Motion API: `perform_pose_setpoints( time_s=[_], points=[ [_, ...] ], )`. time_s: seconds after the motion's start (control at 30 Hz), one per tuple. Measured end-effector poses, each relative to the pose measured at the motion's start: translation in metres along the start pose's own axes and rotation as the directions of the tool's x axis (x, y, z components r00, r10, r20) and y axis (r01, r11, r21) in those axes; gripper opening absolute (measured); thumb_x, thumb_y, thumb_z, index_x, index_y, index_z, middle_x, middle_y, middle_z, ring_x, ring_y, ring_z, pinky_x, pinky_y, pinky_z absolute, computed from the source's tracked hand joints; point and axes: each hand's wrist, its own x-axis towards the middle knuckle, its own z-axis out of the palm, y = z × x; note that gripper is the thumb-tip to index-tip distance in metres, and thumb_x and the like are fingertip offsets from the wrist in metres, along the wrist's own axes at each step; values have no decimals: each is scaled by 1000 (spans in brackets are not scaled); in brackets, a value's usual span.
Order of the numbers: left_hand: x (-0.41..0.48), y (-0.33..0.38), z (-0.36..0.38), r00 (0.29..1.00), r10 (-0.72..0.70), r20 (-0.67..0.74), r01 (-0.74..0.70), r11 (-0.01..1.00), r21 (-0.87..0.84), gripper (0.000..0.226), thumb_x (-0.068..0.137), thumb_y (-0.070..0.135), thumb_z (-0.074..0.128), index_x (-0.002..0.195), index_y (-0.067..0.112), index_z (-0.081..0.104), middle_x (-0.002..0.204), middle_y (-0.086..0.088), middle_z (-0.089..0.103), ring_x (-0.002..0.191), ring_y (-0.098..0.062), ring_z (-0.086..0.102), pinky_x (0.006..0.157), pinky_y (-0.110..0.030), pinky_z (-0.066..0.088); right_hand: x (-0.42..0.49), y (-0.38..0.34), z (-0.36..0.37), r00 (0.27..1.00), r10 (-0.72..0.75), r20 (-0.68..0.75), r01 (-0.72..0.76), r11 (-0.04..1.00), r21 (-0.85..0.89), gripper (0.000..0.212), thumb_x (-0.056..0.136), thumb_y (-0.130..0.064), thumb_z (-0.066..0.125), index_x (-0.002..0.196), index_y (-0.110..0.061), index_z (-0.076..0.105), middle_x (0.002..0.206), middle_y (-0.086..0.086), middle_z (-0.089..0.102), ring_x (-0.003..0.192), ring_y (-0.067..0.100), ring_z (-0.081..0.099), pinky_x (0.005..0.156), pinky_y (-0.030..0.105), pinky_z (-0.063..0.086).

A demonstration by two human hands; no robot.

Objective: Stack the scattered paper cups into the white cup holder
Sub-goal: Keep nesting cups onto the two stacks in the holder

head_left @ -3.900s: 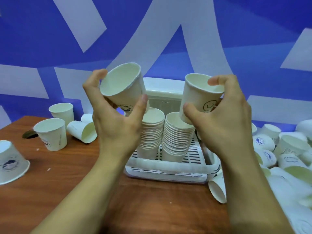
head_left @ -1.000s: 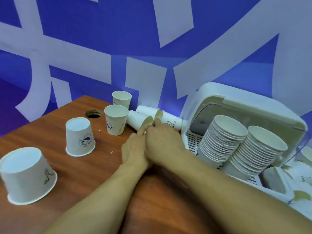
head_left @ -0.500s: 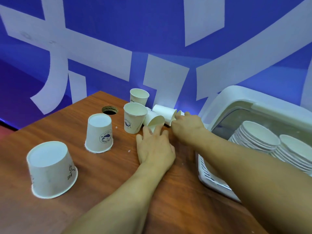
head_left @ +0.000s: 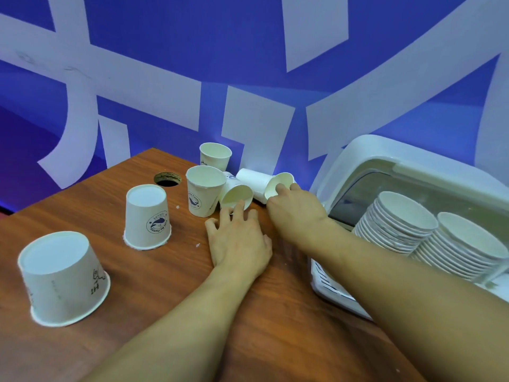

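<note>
Reaching right hand [head_left: 296,208] — fingertips hidden inside tipped cup [head_left: 276,183]; grip unclear.

Bright, even, cool-toned light; blue wall [head_left: 165,51] tints the scene. Soft short shadows under both forearms on the wooden table [head_left: 82,340]. Pale glow on the wall behind the toppled cups [head_left: 248,186]. Wide-angle bowing at the edges; slight softness throughout, no harsh glare.

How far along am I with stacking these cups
Done: two tall stacks sit in the white cup holder. In hand: your right hand and left hand reach two tipped cups. Left: two upright cups and two upside-down cups.
</note>
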Motion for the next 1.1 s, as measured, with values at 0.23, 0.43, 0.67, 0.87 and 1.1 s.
perform_pose_setpoints(
  time_s=[0.23,0.43,0.67,0.87,1.1],
  points=[
    [1,-1,2,999,35,35,-34,999,-28,50,88,53,48,133,32,46,155,10,28,125,-24,36,91,-39,33,-21,1,-10,999,-6,-39,9,996,86,27,96,-11,44,119,-9,58,121,12,50,108,29,51,73,34,43],
    [2,0,7,997,11,81,-13,999,33,57,88,60,41,137,30,38,143,0,42,114,-27,36,91,-40,30,-29,5,-15,995,68,-75,-59,991,120,22,92,-12,50,112,-10,60,118,10,50,105,28,51,66,33,36],
    [-3,6,0,1000,7,30,-11,992,125,59,88,63,39,129,21,47,128,-6,50,107,-28,38,85,-40,28,-39,2,-18,991,88,-99,-71,984,161,25,91,-12,52,114,-10,60,116,10,52,105,29,52,67,34,38],
    [-25,10,-18,998,38,58,-50,972,227,55,89,60,34,113,19,63,122,-8,50,105,-28,36,84,-40,28,-71,-2,-30,988,87,-130,-61,980,190,21,92,-16,54,111,-10,60,116,8,52,104,29,52,65,33,34],
    [-74,9,-32,992,106,70,-120,962,246,51,92,61,30,116,24,55,123,0,59,108,-28,36,86,-42,26,-127,-4,-49,968,60,-243,-12,981,193,17,86,-11,58,102,-8,63,108,10,54,94,31,56,61,33,30]
  ],
)
